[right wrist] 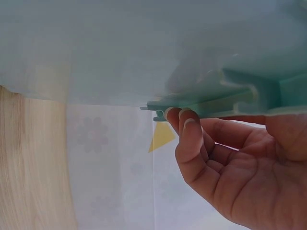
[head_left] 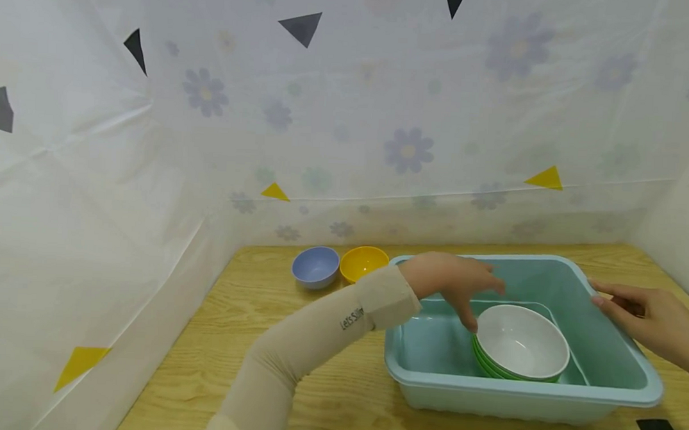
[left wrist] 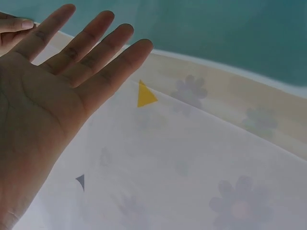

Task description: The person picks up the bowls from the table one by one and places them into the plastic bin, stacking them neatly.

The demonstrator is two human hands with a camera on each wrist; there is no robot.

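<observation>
We saw a stack of bowls (head_left: 520, 344), a white one on top of green ones, sitting inside the light blue tub (head_left: 631, 388) toward its near right part. The left hand (head_left: 454, 284) hung over the tub at about ten o'clock from the stack, fingers straight and spread, the tips pointing down just beside the white bowl's rim; we could not tell whether they touched it. It held nothing. The right hand (head_left: 646, 318) gripped the tub's rim at about three o'clock, fingers curled under the lip in the right wrist view. The tub stood on the wooden table (head_left: 247, 339). At about ten o'clock from the tub, well apart from it, a blue bowl (head_left: 316, 266) and a yellow bowl (head_left: 363, 262) sat touching before the flowered white sheet (head_left: 348, 132).
</observation>
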